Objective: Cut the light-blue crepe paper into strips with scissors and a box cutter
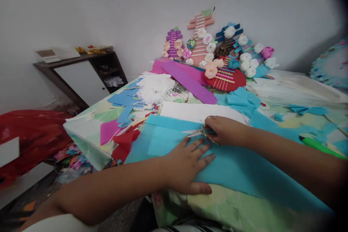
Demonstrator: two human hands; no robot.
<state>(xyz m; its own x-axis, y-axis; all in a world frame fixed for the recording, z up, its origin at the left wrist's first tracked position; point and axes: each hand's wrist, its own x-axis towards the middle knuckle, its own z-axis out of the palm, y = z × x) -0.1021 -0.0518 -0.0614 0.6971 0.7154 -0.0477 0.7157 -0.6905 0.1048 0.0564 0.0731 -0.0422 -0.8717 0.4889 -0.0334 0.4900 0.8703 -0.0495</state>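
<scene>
A large turquoise sheet (231,168), which looks like crepe paper or thin felt, lies spread across the table with a strip along its far edge folded over. My left hand (187,165) rests flat on it, fingers spread and pointing to the far right. In my right hand (225,130) is a pair of scissors (199,131), the fingers wrapped round its handles. Its blades are parted and point left, just above the turquoise sheet and beyond my left fingertips. Under the far edge of the turquoise sheet a white sheet (187,110) shows.
Decorated stick instruments with paper flowers (201,43) lean on the wall. Shredded white paper (156,88), a purple strip (190,81), blue scraps (123,103) and red paper (125,145) lie beyond. A green marker-like object (322,147) is at right. A cabinet (81,79) stands left.
</scene>
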